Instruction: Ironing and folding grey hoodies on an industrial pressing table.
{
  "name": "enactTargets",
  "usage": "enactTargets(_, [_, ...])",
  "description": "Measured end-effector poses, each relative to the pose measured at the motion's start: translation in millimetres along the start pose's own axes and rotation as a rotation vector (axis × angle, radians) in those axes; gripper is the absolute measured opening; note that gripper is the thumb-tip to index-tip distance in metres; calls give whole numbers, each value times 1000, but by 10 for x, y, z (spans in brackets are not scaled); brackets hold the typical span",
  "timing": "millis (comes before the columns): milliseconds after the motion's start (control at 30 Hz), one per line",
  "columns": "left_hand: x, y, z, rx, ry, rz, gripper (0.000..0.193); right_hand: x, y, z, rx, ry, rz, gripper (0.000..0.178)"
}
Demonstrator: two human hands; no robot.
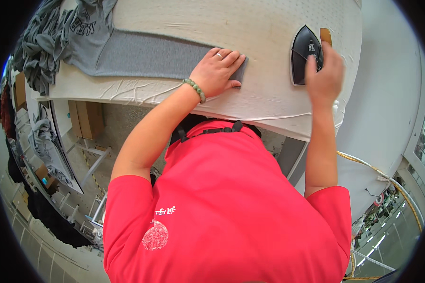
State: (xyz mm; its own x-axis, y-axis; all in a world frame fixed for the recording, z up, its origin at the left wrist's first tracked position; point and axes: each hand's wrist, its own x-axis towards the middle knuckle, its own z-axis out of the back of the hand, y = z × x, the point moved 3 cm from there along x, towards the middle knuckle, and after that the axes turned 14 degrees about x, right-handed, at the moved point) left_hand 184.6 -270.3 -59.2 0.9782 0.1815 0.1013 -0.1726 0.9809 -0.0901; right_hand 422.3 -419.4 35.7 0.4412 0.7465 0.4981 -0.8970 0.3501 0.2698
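Note:
A grey knit garment [146, 52] lies across the padded pressing table [264, 56], with one long narrow part stretched out to the right, its end finished in a darker band. My left hand [217, 70] rests palm down near that end, fingers stretched out and thumb apart. At the right of the table a dark iron [304, 54] with a wooden handle lies flat, its tip pointing away from me. My right hand [326, 78] is at the handle, its fingers around it and the thumb over the iron's body. Slight blur softens this hand, and its fingertips are partly hidden.
Bunched grey garments [38, 52] pile up at the table's far left. Below, at the left, stand a cardboard box [87, 119] and a metal frame [94, 165]. A yellowish hose [387, 178] curves down on the right. The table's pale cover is wrinkled along the front edge.

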Motion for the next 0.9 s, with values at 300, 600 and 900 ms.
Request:
enactTargets(300, [10, 51, 31, -116, 3, 27, 81, -138, -309, -135, 348, 519, -926, 50])
enactTargets(600, [32, 113, -37, -208, -1, 72, 82, -372, 410, -94, 174, 893, -292, 49])
enactTargets(900, [164, 222, 60, -235, 81, 10, 63, -282, 696, -251, 136, 1081, -127, 47])
